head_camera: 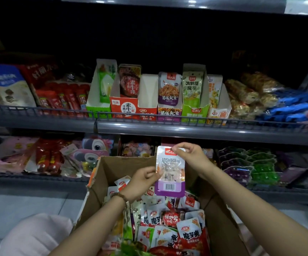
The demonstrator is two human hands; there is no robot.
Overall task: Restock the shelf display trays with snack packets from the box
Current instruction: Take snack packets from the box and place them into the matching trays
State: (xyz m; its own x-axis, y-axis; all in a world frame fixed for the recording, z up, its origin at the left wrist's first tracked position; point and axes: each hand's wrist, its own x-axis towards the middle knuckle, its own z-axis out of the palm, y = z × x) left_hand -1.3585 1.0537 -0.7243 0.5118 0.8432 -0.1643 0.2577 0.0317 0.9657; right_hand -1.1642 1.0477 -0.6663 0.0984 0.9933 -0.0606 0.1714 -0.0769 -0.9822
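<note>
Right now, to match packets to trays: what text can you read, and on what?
"素牛排": red tray.
"酱爆鱿鱼": purple tray.
"鹌鹑蛋 魔芋": green packet.
"魔芋爽": red packets in the box.
Held packet: print and barcode digits too blurred to read.
Other shelf labels: too small or blurred.

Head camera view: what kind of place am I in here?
Most likely a shop's snack aisle: grey metal shelves stocked with packaged snacks, printed cardboard display trays facing outward, and a brown cardboard box of loose packets.
</note>
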